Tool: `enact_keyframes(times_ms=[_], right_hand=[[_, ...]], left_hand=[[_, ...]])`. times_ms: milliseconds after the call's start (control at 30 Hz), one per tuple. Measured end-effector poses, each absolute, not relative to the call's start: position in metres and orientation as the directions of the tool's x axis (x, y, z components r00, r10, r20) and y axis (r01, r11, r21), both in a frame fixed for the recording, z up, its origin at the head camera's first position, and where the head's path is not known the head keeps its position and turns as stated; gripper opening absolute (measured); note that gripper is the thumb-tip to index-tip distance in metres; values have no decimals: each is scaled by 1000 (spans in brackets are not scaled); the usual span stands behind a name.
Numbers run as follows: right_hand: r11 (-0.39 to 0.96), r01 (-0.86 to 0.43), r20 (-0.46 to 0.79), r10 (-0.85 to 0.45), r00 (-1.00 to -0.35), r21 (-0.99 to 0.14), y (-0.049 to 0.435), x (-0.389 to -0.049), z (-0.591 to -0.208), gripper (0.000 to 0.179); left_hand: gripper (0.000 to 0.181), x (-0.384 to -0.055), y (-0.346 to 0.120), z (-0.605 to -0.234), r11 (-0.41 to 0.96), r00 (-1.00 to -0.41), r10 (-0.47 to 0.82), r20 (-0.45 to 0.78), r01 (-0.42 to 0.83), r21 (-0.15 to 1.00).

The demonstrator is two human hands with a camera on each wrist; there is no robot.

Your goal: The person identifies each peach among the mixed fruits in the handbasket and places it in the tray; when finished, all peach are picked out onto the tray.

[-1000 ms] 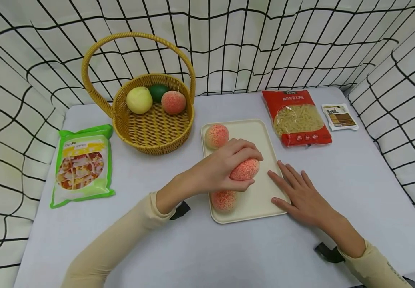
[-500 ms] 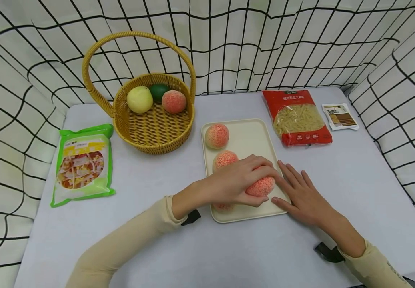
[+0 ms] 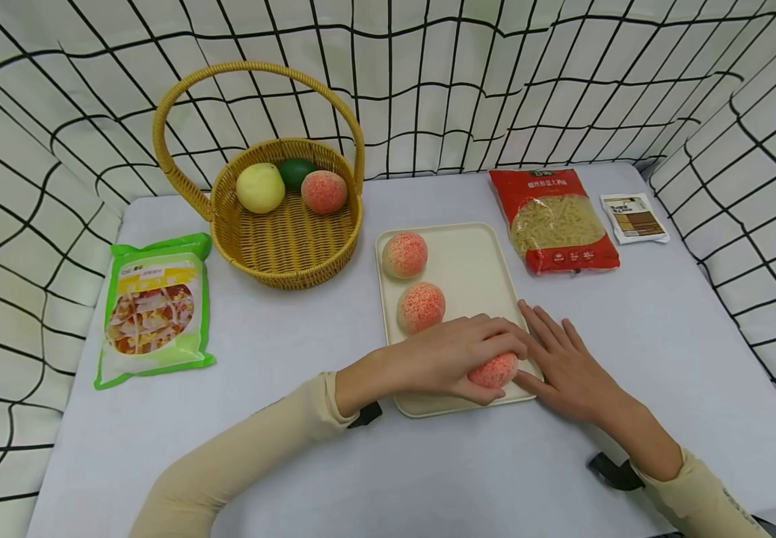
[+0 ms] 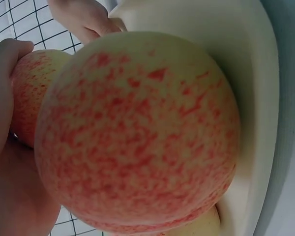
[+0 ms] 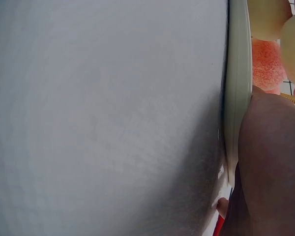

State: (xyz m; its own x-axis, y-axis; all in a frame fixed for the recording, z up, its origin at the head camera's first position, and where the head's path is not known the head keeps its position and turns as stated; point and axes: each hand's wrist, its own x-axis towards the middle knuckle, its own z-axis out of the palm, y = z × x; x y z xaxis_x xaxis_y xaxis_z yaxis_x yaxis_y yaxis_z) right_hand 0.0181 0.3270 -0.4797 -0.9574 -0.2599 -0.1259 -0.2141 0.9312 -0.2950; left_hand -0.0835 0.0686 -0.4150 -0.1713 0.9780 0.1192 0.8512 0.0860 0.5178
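My left hand [image 3: 465,355] grips a red-speckled peach [image 3: 493,370] low over the right front part of a cream tray [image 3: 469,261]. Two more peaches lie along the tray's left side, a far peach [image 3: 404,255] and a middle peach [image 3: 422,307]. Close to the left wrist camera a large peach [image 4: 137,132] fills the view; in the head view the left hand hides it. The gripped peach [image 4: 32,88] shows behind it. My right hand [image 3: 566,366] lies with spread, straight fingers at the tray's right rim, its fingertips touching the edge.
A wicker basket [image 3: 273,250] with a tall handle stands back left, holding a yellow-green fruit, a dark green one and a peach. At left lies a green bag [image 3: 155,306]; back right, a red pasta bag [image 3: 556,220] and a small packet [image 3: 633,217]. Black netting surrounds the table.
My left hand has carried the gripped peach rightward and toward the front of the tray, lower now. This uncovers the middle peach and covers the near one. The right hand stays put.
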Motion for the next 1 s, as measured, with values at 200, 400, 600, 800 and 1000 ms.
enact_keyframes(times_ms=[200, 400, 600, 800, 1000], right_hand=[[929, -210, -140, -262, -955, -304, 326, 18, -479, 85], [928, -214, -137, -265, -955, -304, 325, 18, -479, 84], [929, -214, -134, -264, -955, -301, 324, 17, -478, 84], [931, -214, -128, -261, -957, -294, 324, 17, -480, 84], [932, -211, -129, -258, -958, -294, 324, 17, -481, 83]], left_hand=[[55, -80, 70, -418, 140, -174, 984, 26, 865, 481], [55, -77, 72, -420, 167, -175, 984, -23, 880, 444], [56, -75, 73, -423, 210, -192, 978, -83, 891, 403], [55, -73, 73, -423, 227, -200, 974, -110, 892, 390], [54, -73, 73, -424, 231, -200, 972, -121, 902, 365]])
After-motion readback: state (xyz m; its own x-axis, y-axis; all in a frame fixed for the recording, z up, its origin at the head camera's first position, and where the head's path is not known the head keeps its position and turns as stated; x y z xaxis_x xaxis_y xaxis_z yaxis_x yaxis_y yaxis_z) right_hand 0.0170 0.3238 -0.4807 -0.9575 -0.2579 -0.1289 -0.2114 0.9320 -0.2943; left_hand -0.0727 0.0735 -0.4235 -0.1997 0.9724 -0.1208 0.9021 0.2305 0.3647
